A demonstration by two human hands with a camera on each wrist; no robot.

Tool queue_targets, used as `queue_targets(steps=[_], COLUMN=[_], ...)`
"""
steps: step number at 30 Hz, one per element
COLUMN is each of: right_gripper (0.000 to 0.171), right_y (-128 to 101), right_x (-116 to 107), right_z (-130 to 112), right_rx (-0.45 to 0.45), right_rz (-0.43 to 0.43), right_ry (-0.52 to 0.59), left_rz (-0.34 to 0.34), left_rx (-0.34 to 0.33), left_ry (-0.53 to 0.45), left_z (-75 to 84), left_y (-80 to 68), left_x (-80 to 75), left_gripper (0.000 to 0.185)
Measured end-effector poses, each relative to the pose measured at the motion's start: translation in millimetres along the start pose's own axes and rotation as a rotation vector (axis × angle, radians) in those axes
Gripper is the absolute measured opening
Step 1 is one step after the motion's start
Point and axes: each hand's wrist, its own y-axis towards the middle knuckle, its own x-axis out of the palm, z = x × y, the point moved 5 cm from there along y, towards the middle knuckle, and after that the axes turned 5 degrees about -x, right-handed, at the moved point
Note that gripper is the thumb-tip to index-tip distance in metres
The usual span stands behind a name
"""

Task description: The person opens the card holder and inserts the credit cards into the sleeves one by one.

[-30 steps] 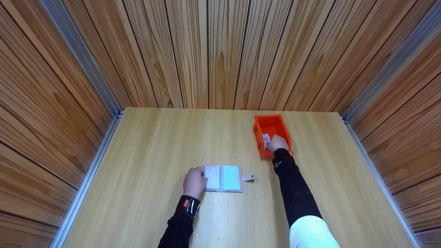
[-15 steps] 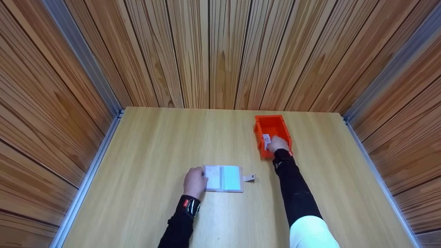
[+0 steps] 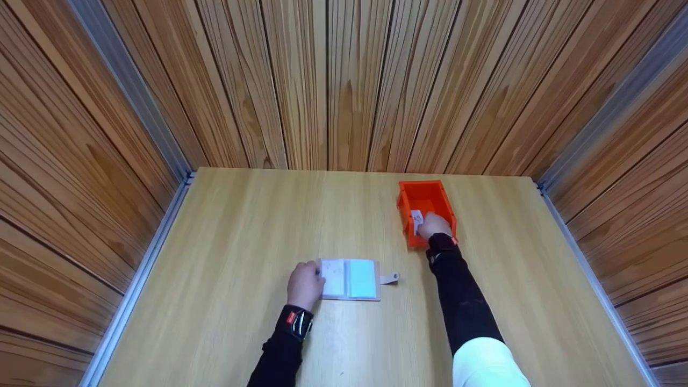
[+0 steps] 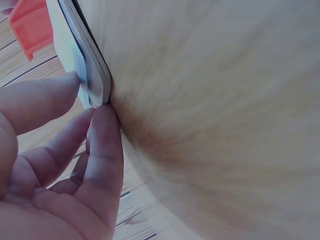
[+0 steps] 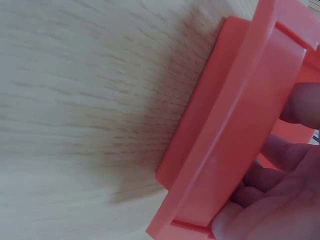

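An open card holder [image 3: 350,279] with clear pockets and a snap tab lies flat on the wooden table [image 3: 226,242]. My left hand [image 3: 317,275] pinches its left edge; in the left wrist view the thumb lies on top and a finger [image 4: 106,135] is tucked against the edge of the card holder [image 4: 82,60]. My right hand [image 3: 425,221] reaches into the near end of an orange bin [image 3: 424,193] and holds a small white card [image 3: 415,219]. In the right wrist view, curled fingers [image 5: 300,105] sit inside the orange bin [image 5: 235,125].
Wood-panelled walls with metal rails [image 3: 145,258] close the table in on the left, right and back. The bin stands at the back right. Bare tabletop lies to the left of the card holder and along the near edge.
Almost nothing differs. The right hand stays inside the bin with the white card, and the left hand keeps its hold on the card holder's edge.
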Motion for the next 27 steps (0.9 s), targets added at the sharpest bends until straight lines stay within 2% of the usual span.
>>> queue_targets(steps=[8, 12, 22, 27], right_gripper=[0.025, 0.026, 0.018, 0.029], right_y=[-2.8, -3.5, -5.8, -7.1], right_x=[1.8, 1.6, -8.8, -12.0], right_z=[0.7, 0.8, -5.0, -11.7], right_rx=[0.054, 0.073, 0.029, -0.026], right_rz=[-0.05, -0.046, 0.114, 0.186], right_ry=[0.031, 0.033, 0.069, 0.081], left_rz=[-0.026, -0.047, -0.014, -0.012], left_rx=[-0.029, -0.057, -0.028, -0.025], left_ry=[0.002, 0.007, -0.005, -0.01], left_z=[-0.2, -1.3, 0.5, 0.4], left_y=[0.3, 0.0, 0.6, 0.4], left_x=[2.8, 4.6, 0.4, 0.5], left_gripper=[0.015, 0.017, 0.014, 0.015])
